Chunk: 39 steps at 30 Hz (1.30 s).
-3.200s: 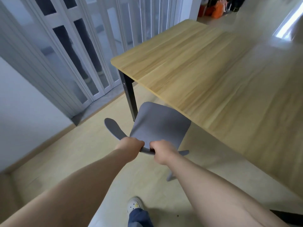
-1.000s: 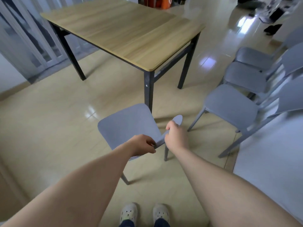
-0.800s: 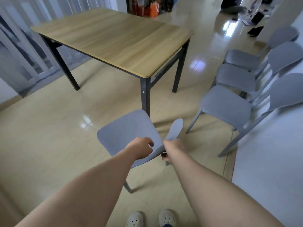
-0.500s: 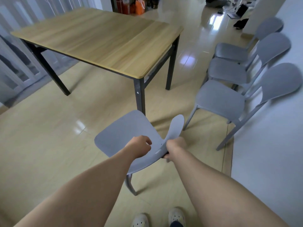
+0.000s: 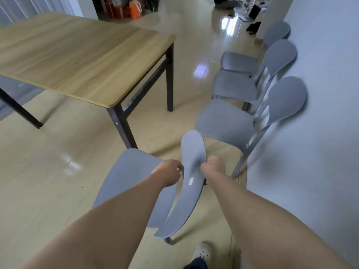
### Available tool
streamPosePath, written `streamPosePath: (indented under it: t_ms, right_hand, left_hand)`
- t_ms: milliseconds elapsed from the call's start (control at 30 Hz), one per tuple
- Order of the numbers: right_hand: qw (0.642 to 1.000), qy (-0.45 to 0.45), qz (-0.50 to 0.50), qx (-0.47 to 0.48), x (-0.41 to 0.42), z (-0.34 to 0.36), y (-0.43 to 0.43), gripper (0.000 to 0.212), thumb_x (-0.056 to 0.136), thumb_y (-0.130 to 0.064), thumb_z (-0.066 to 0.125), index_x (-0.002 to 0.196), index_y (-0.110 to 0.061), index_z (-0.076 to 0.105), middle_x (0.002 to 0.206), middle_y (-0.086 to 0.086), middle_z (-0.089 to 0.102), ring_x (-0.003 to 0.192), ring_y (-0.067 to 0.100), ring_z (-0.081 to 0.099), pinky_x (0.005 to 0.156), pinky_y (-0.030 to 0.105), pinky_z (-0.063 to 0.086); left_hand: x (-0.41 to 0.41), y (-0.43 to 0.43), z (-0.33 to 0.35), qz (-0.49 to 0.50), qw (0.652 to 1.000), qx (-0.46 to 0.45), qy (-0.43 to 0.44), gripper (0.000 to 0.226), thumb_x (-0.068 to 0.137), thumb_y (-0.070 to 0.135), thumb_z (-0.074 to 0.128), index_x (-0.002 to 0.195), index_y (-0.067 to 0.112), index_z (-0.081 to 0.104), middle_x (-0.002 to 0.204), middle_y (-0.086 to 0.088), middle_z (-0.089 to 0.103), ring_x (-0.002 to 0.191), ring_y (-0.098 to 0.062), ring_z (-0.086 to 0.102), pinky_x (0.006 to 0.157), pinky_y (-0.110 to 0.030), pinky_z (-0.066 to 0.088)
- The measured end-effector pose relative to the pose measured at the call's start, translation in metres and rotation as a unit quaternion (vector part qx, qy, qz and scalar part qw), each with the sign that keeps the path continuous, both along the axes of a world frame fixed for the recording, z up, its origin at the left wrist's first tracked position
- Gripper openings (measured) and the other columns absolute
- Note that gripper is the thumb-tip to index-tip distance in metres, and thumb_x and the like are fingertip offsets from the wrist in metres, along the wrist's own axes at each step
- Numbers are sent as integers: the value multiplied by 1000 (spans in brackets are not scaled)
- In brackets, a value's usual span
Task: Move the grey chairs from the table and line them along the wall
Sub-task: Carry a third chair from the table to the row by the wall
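Left hand and right hand both clamp the backrest of the grey chair, near the table leg, just short of the wall row. Risk: swinging it round clips the nearest seat or that leg.

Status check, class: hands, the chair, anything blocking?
Left hand and right hand grip carried chair backrest. Three lined chairs along wall. Path clear.

grey chair | held by backrest | three chairs along wall
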State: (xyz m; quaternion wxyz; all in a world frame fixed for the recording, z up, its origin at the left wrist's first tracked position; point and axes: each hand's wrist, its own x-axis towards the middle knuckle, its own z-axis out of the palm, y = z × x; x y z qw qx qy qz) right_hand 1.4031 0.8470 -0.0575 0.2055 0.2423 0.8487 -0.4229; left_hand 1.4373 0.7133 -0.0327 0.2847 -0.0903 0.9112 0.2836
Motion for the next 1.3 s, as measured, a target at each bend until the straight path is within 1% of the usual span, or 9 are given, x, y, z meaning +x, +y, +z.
streamPosePath:
  t_ms: [300, 367, 567, 733, 833, 933, 1000, 1100, 1300]
  right_hand:
    - [996, 46, 38, 62, -59, 3, 151, 46, 84, 6, 44, 55, -23, 25, 60, -2, 28, 53, 17, 28, 47, 23, 23]
    - [996, 49, 21, 75, -61, 5, 175, 51, 86, 4, 44, 57, -30, 21, 61, -6, 27, 64, 23, 34, 48, 21, 27]
    - [993, 18, -85, 80, -56, 6, 239, 28, 80, -3, 47, 59, -17, 35, 70, 5, 43, 71, 28, 47, 73, 39, 56]
    - [986, 2, -107, 125, -39, 9, 277, 31, 80, -3, 48, 57, -16, 33, 61, 3, 38, 71, 28, 45, 74, 39, 55]
    - [982, -7, -119, 148, -29, 8, 296, 35, 85, -4, 48, 57, -17, 33, 74, 9, 50, 78, 24, 46, 74, 36, 50]
    - [977, -22, -128, 169, -22, 11, 306, 16, 86, -5, 49, 72, -12, 53, 100, 23, 64, 82, 23, 51, 71, 30, 43]
    - [974, -33, -124, 185, -20, 13, 308, 21, 88, -5, 48, 97, -2, 67, 118, 23, 65, 98, 31, 63, 76, 29, 45]
    - [966, -58, -116, 222, -22, 14, 308, 34, 94, -8, 46, 124, 5, 57, 133, 22, 56, 125, 36, 54, 95, 35, 47]
    - [957, -82, -96, 262, -19, 20, 297, 37, 98, -8, 41, 132, 5, 48, 141, 20, 49, 133, 34, 46, 104, 36, 41]
  left_hand:
    - [-81, 131, 0, -50, 999, -3, 3, 38, 96, 11, 37, 125, 21, 59, 137, -6, 53, 116, -25, 57, 84, -28, 47]
    - [-91, 155, 0, -80, 997, -9, 10, 38, 97, 10, 36, 126, 21, 58, 136, -4, 54, 118, -24, 55, 86, -29, 48]
    - [-106, 223, 3, -164, 986, -29, 24, 39, 97, 8, 37, 129, 19, 56, 138, -3, 54, 125, -22, 51, 95, -29, 45]
    - [-105, 261, 1, -200, 980, -10, 17, 39, 94, 7, 39, 127, 16, 59, 138, -6, 54, 125, -23, 51, 96, -29, 43]
    - [-102, 275, 1, -223, 975, -4, 18, 39, 94, 9, 40, 128, 16, 58, 138, -7, 54, 124, -24, 51, 97, -29, 43]
    - [-96, 281, 3, -245, 969, -7, 20, 41, 94, 8, 39, 130, 16, 57, 139, -9, 53, 126, -26, 50, 100, -32, 43]
    - [-92, 282, 4, -258, 966, -11, 20, 41, 94, 7, 39, 130, 15, 57, 140, -10, 52, 127, -27, 49, 102, -33, 42]
    - [-91, 279, 3, -265, 964, -17, 17, 40, 96, 7, 39, 130, 15, 57, 140, -10, 52, 126, -27, 50, 100, -32, 43]
    - [-91, 268, 3, -265, 964, -22, 14, 45, 93, -2, 37, 129, 16, 57, 138, -9, 54, 123, -26, 52, 94, -29, 46]
